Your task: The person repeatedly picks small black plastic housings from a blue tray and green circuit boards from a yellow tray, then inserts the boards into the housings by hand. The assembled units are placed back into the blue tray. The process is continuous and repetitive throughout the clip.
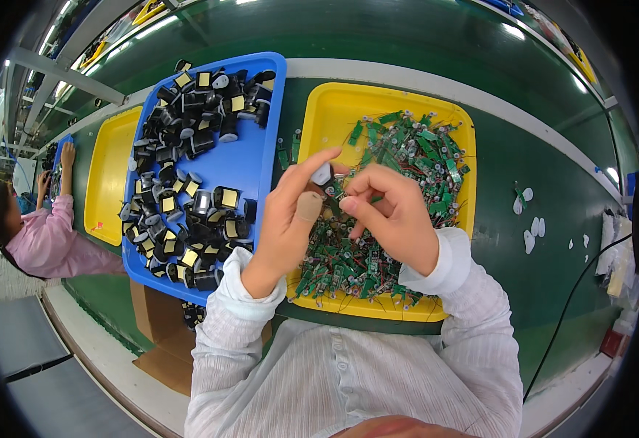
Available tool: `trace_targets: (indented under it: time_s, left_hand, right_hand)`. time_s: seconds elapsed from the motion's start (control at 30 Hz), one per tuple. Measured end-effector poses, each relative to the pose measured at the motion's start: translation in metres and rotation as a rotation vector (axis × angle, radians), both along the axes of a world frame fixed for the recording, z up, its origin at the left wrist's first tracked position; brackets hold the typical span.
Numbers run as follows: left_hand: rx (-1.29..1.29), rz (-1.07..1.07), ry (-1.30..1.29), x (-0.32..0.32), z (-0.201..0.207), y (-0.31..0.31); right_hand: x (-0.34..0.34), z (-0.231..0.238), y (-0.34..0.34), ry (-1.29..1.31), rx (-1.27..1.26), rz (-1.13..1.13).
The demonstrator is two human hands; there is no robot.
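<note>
My left hand [286, 219] is closed around a small black housing with a pale grey cap [321, 174], held up over the yellow tray [325, 120]. A tan bandage [309, 206] wraps one of its digits. Close against the housing, my right hand [392, 201] pinches thumb to forefinger; what lies between them is too small to make out. Beneath both hands the yellow tray carries a heap of green circuit boards [432, 164] with thin wires. To the left, a blue tray [243, 157] holds many similar black housings [188, 120], several showing cream-coloured squares.
Another yellow tray [108, 175] stands beyond the blue one, near a co-worker in a pink top [64, 237]. White oval pieces [534, 226] lie on the green table at right, near a black cable [571, 299] and plastic bags [615, 248]. A cardboard box [162, 321] sits below the blue tray.
</note>
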State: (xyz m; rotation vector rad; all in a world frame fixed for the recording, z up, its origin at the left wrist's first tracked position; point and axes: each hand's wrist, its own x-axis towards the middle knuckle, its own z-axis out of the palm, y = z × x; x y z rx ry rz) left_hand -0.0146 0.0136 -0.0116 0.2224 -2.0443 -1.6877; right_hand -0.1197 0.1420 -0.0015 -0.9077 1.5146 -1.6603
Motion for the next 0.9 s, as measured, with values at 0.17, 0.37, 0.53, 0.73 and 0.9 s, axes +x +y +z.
trace_targets:
  time_s: [0.17, 0.37, 0.53, 0.73, 0.9]
  left_hand:
    - [0.011, -0.016, -0.04, -0.002, -0.003, -0.003]
    - [-0.321, -0.141, -0.168, 0.004, 0.014, -0.017]
    - [-0.042, -0.119, -0.125, 0.004, 0.012, -0.012]
    - [-0.21, 0.023, -0.043, 0.005, 0.01, -0.011]
    - [-0.651, 0.193, -0.078, -0.002, -0.001, -0.05]
  right_hand:
    - [0.006, 0.0, 0.0, 0.803, -0.012, -0.172]
    - [0.001, 0.0, 0.001, 0.519, 0.007, -0.145]
    - [0.0, 0.004, 0.0, 0.453, 0.039, -0.111]
    - [0.002, 0.011, 0.001, -0.145, 0.039, -0.003]
    - [-0.026, 0.024, -0.011, -0.071, 0.108, 0.056]
